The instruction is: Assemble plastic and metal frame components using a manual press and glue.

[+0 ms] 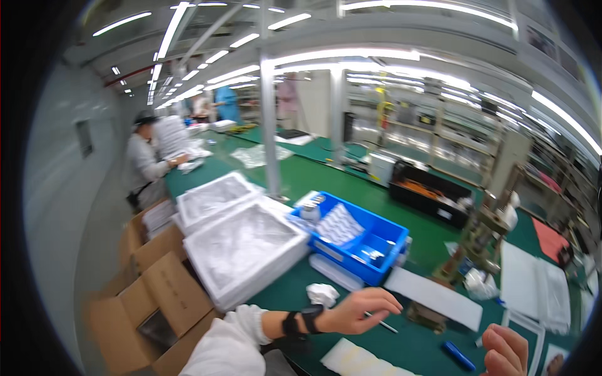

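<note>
Left hand [360, 311]: reaches across the green counter [351, 188], palm down, fingers [384, 302] loosely apart and curved, holding nothing; a dark watch and band sit on the wrist.
Right hand [505, 352]: low at the lower right corner, only partly in view; fingers curled, but I cannot tell whether they grip anything.
Thin rod [384, 324]: lies on the counter just under the left fingertips, touching or nearly so; too slim to say which.
White wad [322, 293]: crumpled, on the counter just beside the left wrist.
Blue bin [351, 237]: beyond the left hand, holding a patterned white sheet and small parts.
White strip [433, 297]: flat, lying to the right of the bin, near the left fingertips.
Foam trays [241, 241]: two big white ones to the left of the bin, wrapped contents inside.
Foam pad [354, 362]: at the lower edge, between the two hands.
Blue pen [459, 355]: on the counter just left of the right hand.
Boxes [157, 294]: open cardboard ones beside the counter on the left.
Co-worker [144, 160]: stands further up the counter at a stack of white sheets.
Progress: judged early; nothing lifted, the left hand only at the rod, the picking up left to do.
</note>
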Action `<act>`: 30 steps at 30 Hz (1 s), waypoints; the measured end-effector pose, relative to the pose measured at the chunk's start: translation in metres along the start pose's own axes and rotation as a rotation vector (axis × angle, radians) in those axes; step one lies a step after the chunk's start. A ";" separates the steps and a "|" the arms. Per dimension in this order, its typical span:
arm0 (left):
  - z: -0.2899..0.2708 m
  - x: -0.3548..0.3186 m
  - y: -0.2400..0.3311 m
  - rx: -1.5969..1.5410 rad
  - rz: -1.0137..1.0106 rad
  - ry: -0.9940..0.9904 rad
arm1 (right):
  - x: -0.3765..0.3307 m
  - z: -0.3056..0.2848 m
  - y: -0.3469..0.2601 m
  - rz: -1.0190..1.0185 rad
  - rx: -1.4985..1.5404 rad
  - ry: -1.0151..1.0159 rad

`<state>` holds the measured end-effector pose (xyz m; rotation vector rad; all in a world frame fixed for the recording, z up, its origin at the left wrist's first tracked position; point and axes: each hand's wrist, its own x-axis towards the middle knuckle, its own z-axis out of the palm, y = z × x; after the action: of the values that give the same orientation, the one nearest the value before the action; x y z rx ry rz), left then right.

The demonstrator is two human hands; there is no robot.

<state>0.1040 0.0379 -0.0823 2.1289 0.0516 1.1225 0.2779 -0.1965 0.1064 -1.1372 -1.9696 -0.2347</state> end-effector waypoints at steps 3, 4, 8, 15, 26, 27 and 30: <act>-0.021 -0.041 -0.031 0.038 -0.116 -0.050 | 0.033 0.043 -0.014 -0.134 0.202 0.034; -0.018 -0.052 -0.034 0.027 -0.158 -0.060 | 0.038 0.044 -0.018 -0.131 0.273 0.022; -0.028 -0.040 -0.053 0.061 -0.209 -0.108 | 0.051 0.056 0.008 -0.221 0.246 0.025; -0.021 -0.050 -0.061 -0.016 -0.228 -0.153 | -0.011 0.087 0.091 0.494 0.326 -0.050; -0.016 -0.058 -0.064 0.057 -0.193 -0.242 | -0.181 0.141 0.233 1.023 0.557 0.029; -0.015 -0.058 -0.064 0.058 -0.196 -0.241 | -0.184 0.141 0.235 1.023 0.559 0.026; -0.012 -0.057 -0.062 0.061 -0.186 -0.228 | -0.188 0.142 0.235 0.994 0.546 0.032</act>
<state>0.0769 0.0715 -0.1558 2.2411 0.1758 0.7759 0.4292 -0.1064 -0.1762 -1.5373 -1.1154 0.7478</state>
